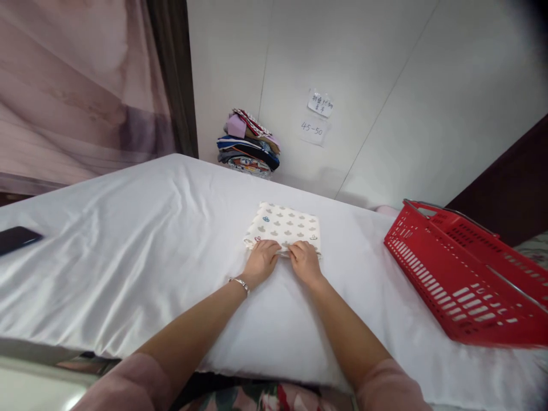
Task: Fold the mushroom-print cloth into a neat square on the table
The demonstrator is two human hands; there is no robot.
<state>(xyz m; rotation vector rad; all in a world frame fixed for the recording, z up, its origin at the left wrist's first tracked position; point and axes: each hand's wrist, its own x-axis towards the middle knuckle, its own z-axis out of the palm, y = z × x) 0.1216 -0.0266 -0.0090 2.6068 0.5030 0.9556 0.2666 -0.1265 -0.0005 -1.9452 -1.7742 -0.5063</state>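
A folded white cloth [289,222] with grey motifs and a few coloured outlines lies flat on the white-covered table in front of me. My left hand [262,262] has its fingers closed on the cloth's near edge, left of its middle. Close beside it, my right hand [305,261] pinches the same edge with fingers curled. A small gap separates the two hands. The fingertips are partly hidden against the fabric. A silver bracelet [240,285] circles my left wrist.
A red plastic basket [462,279] with metal handles stands at the table's right. Several folded garments [248,142] are stacked at the back edge by the wall. A dark phone [17,240] lies far left. Paper notes [314,130] hang on the wall; pink curtains [77,85] hang left.
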